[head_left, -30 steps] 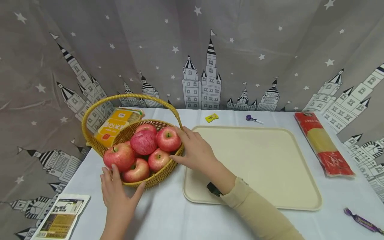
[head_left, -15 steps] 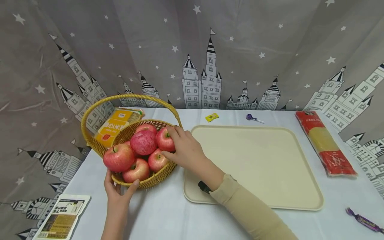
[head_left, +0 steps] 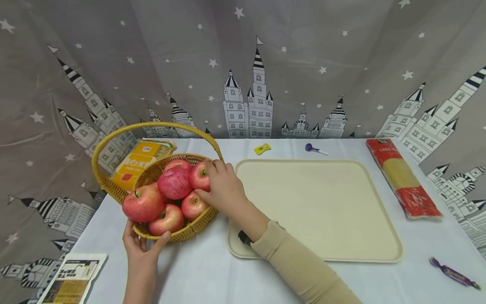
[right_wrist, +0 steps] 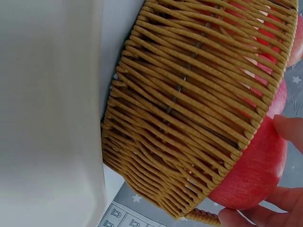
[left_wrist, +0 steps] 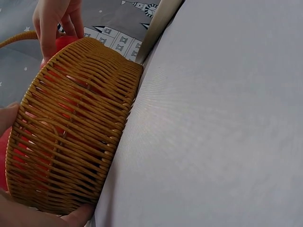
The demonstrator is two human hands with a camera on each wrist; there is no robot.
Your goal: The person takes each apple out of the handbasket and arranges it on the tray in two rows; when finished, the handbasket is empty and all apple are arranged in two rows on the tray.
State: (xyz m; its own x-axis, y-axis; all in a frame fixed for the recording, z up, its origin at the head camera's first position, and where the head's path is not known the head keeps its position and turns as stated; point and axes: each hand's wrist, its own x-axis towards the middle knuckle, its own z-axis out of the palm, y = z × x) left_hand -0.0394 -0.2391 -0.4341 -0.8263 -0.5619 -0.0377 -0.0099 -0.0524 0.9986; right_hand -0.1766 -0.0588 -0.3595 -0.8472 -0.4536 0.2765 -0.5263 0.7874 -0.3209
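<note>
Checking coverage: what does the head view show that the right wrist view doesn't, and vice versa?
Head view only: the left hand, purple round lollipop, red-and-yellow plastic packet.

Right wrist view only: round red apples seen through gaps in the golden-brown wicker basket.

Both: the basket, right hand gripping an apple, grey star-print cloth.

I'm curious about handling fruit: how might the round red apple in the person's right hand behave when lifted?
The round red apple would probably roll if released, being nearly spherical. Its smooth, shiny skin may slip slightly in the right hand.
</note>
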